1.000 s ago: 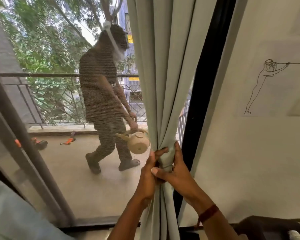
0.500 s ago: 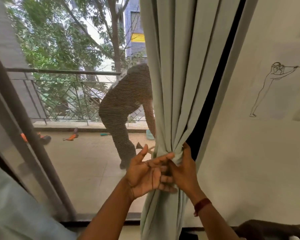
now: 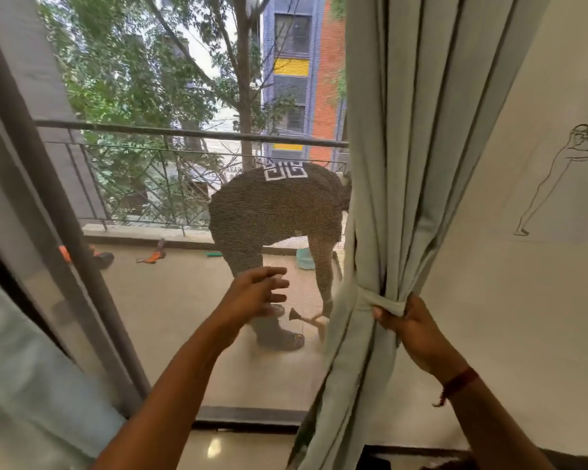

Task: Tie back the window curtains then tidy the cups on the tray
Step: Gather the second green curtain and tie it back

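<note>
My right grip [image 3: 412, 325] pinches the tie-back [image 3: 370, 300] where it wraps the gathered green curtain [image 3: 404, 164], just beside the wall. My left grip [image 3: 257, 293] hangs apart from it in front of the window screen, fingers loosely spread, holding nothing. I count two curtains: this bound one and a second curtain [image 3: 24, 368], blurred, at lower left. There is one tie-back, and one person [image 3: 279, 205] bent over on the balcony. Half a second ago both grips met on the curtain; the left has since come away.
</note>
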